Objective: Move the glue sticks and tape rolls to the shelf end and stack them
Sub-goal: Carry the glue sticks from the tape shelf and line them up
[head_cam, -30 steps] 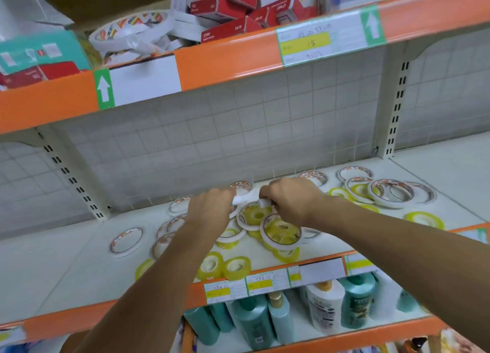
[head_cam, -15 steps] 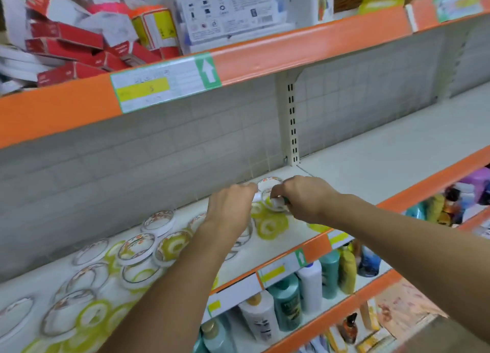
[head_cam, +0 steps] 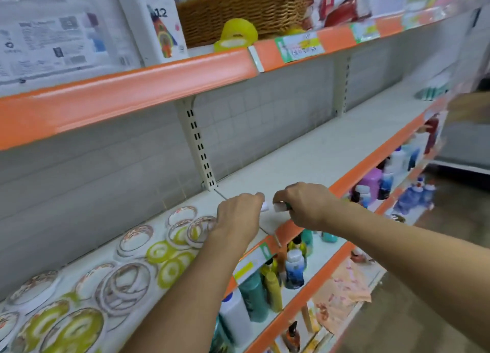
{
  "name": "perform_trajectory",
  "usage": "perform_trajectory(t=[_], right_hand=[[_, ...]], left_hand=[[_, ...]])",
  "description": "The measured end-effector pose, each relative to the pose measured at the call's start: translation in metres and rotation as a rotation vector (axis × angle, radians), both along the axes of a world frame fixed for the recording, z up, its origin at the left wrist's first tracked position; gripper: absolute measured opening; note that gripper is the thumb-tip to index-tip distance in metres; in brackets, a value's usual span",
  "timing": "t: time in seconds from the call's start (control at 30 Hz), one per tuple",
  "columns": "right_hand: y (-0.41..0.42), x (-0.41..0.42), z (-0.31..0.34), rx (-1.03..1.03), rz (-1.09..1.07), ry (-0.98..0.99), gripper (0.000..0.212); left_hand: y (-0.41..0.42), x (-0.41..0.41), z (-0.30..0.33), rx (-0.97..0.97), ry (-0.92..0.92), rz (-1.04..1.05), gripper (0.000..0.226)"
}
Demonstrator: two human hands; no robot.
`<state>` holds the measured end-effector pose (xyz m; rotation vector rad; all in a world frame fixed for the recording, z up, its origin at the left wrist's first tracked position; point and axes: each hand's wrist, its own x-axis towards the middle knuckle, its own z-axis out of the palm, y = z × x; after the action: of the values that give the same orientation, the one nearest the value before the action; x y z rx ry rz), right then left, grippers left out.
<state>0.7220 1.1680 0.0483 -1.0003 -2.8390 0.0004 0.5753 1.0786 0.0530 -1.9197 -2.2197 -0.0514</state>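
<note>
With a white glue stick [head_cam: 279, 207] clamped in the curled right hand [head_cam: 305, 204] and another [head_cam: 265, 206] in the left hand [head_cam: 240, 214], both above the shelf [head_cam: 305, 153], carry them level past the tape rolls [head_cam: 169, 249] toward the far end.

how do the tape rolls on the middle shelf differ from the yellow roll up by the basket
The tape rolls lie flat on the middle shelf, thin, many of them; the yellow roll is thicker and leans tilted against the wicker basket on the top shelf. Both are ring-shaped.
</note>
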Motion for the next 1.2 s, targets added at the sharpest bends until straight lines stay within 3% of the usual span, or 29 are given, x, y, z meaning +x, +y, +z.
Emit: perform_trajectory(t=[0.27, 0.5, 0.63, 1.2], right_hand=[[0.055, 0.092, -0.011, -0.024, -0.156, 0.009, 0.045], [0.109, 0.165, -0.02, -0.044, -0.308, 0.05, 0.028], [0.14, 0.198, -0.02, -0.066, -0.388, 0.029, 0.034], [0.335, 0.322, -0.021, -0.028, -0.657, 0.047, 0.036]], left_hand=[[0.081, 0.082, -0.007, -0.031, -0.037, -0.156, 0.021], [0.153, 0.144, -0.012, -0.087, -0.009, -0.29, 0.015], [0.196, 0.179, -0.012, -0.091, 0.012, -0.371, 0.024], [0.427, 0.301, 0.01, -0.117, -0.012, -0.613, 0.018]])
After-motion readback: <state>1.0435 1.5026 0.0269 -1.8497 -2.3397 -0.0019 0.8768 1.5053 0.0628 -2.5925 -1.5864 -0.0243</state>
